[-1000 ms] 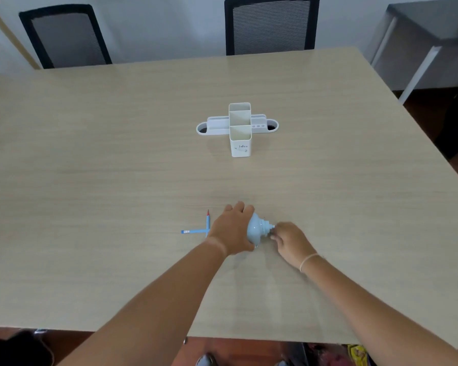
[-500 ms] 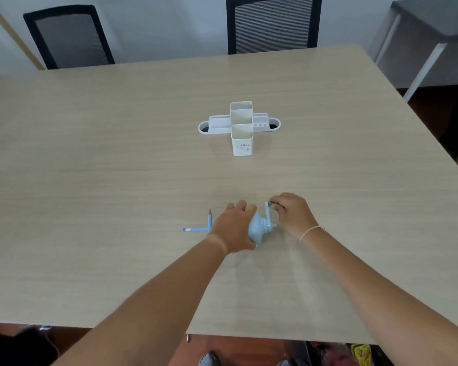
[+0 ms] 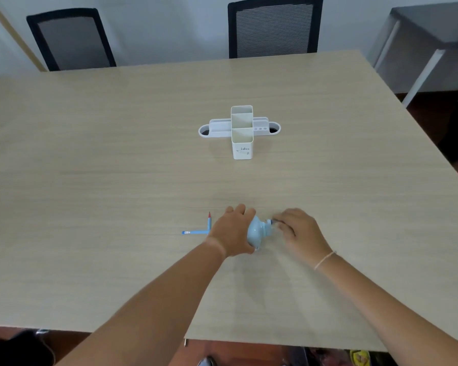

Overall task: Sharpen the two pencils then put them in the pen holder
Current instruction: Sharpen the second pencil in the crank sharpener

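Note:
A light blue crank sharpener [image 3: 257,232] sits on the wooden table [image 3: 117,167], near the front. My left hand [image 3: 232,232] clamps down over its left side. My right hand [image 3: 296,231] pinches the sharpener's crank handle at its right end. One blue pencil [image 3: 195,232] lies flat to the left, its right end hidden under my left hand. A second blue pencil [image 3: 209,220] with a red tip points away from me, just left of my left hand. The white pen holder [image 3: 241,132] stands farther back at the middle, its compartments empty.
Two black mesh chairs [image 3: 274,27] [image 3: 69,38] stand at the far edge of the table. A grey side table [image 3: 431,46] is at the back right. The table's front edge runs just below my forearms.
My right hand has kept cranking: the handle was up half a second ago and is now lower, beside the sharpener. My left hand and both pencils stay put.

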